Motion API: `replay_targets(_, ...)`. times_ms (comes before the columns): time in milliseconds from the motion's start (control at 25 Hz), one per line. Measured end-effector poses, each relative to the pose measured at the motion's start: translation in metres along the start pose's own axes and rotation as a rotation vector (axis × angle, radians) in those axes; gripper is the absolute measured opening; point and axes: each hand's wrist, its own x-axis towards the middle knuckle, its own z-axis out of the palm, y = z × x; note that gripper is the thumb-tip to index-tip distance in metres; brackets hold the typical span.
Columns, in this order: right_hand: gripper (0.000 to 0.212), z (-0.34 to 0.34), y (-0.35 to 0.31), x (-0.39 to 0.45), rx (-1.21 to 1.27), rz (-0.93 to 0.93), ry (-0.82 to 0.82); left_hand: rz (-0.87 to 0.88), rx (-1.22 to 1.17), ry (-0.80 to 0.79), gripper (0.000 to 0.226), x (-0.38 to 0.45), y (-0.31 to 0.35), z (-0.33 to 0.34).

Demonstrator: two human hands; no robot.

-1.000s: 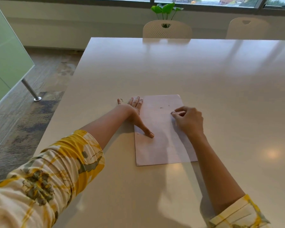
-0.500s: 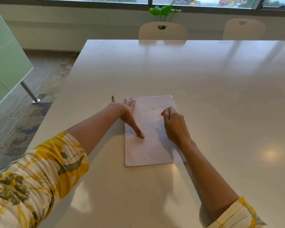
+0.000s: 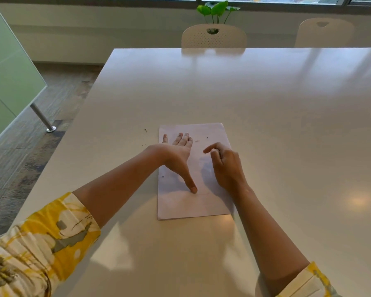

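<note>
A: How are the hands placed?

B: They are apart, both over the pale sheet [image 3: 201, 204]. The left hand [image 3: 177, 153] lies flat on it with straight, spread fingers pointing to twelve o'clock, and its thumb [image 3: 190, 183] stretches back toward six, tip pressed on the sheet.

A: And the other one?

B: The right hand [image 3: 225, 166] is at three o'clock from the left. Its fingers are curled into the palm, and only the forefinger [image 3: 208, 149] sticks out toward nine. I cannot tell whether its heel touches the sheet.

A: Where is the sheet itself?

B: It lies flat on the white table [image 3: 266, 103], long side running six to twelve, close to the person's edge. There are small dark specks [image 3: 145, 130] on the tabletop at ten o'clock from it.

A: What is farther out?

B: Yellow patterned sleeves [image 3: 51, 239] are at seven and five o'clock. Two pale chairs [image 3: 214, 37] stand at the far edge, at twelve and two, with a green plant [image 3: 215, 8] behind the nearer one. A green glass panel [image 3: 7, 71] on a metal leg [image 3: 42, 118] stands at nine to ten.
</note>
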Motion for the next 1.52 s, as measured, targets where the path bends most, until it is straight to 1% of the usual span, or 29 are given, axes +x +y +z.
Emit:
replay_targets(120,0.033,0.000,-0.002,-0.001,-0.004,-0.004,-0.034,-0.013,0.053,-0.007,0.145,-0.008,0.012,0.003)
replay_targets(200,0.036,0.000,-0.002,-0.001,0.041,0.006,-0.008,-0.013,0.095,-0.027,0.138,-0.013,0.023,0.006)
replay_targets(240,0.033,0.000,-0.001,0.000,0.071,0.008,0.008,-0.005,0.107,-0.040,0.133,-0.016,0.028,0.007)
replay_targets(320,0.017,-0.003,-0.002,0.001,0.104,0.007,0.015,0.017,0.103,-0.040,0.123,-0.020,0.035,0.006)
replay_targets(400,0.002,-0.007,-0.003,0.001,0.131,0.013,0.044,0.021,0.083,-0.006,0.120,-0.022,0.038,0.007)
replay_targets(480,0.013,-0.010,-0.003,0.003,0.197,0.075,0.121,0.017,0.055,0.047,0.118,-0.024,0.043,0.013)
replay_targets(520,0.019,-0.011,-0.004,0.003,0.241,0.120,0.160,0.036,0.038,0.085,0.114,-0.024,0.048,0.021)
replay_targets(600,0.021,-0.013,-0.005,0.004,0.309,0.197,0.206,0.149,-0.031,0.171,0.095,-0.023,0.066,0.038)
replay_targets(680,0.020,-0.013,-0.003,0.003,0.374,0.271,0.233,0.279,-0.181,0.216,0.078,-0.021,0.085,0.052)
replay_targets(760,0.024,-0.015,-0.002,0.002,0.449,0.316,0.252,0.313,-0.329,0.250,0.070,-0.015,0.096,0.062)
replay_targets(800,0.026,-0.015,-0.001,0.001,0.465,0.324,0.253,0.320,-0.357,0.273,0.067,-0.013,0.097,0.065)
replay_targets(920,0.028,-0.016,-0.001,0.001,0.458,0.339,0.273,0.317,-0.298,0.323,0.065,-0.008,0.094,0.071)
replay_targets(1040,0.028,-0.016,-0.001,0.002,0.461,0.357,0.307,0.296,-0.240,0.362,0.067,-0.004,0.092,0.076)
replay_targets(1160,0.030,-0.016,0.002,0.003,0.402,0.339,0.319,0.258,-0.219,0.403,0.072,0.003,0.084,0.080)
replay_targets(1240,0.032,-0.015,0.004,0.003,0.370,0.324,0.314,0.152,-0.234,0.417,0.074,0.007,0.068,0.078)
replay_targets(1320,0.034,-0.014,0.005,0.004,0.360,0.317,0.321,0.005,-0.242,0.425,0.078,0.011,0.052,0.071)
replay_targets(1360,0.034,-0.014,0.005,0.004,0.362,0.318,0.325,-0.033,-0.234,0.438,0.079,0.012,0.050,0.069)
replay_targets(1400,0.034,-0.014,0.005,0.004,0.378,0.320,0.335,-0.017,-0.225,0.463,0.079,0.014,0.053,0.067)
replay_targets(1480,0.033,-0.015,0.004,0.005,0.448,0.330,0.379,0.125,-0.200,0.492,0.075,0.022,0.074,0.062)
replay_targets(1520,0.032,-0.015,0.004,0.004,0.481,0.335,0.403,0.185,-0.184,0.475,0.074,0.027,0.085,0.061)
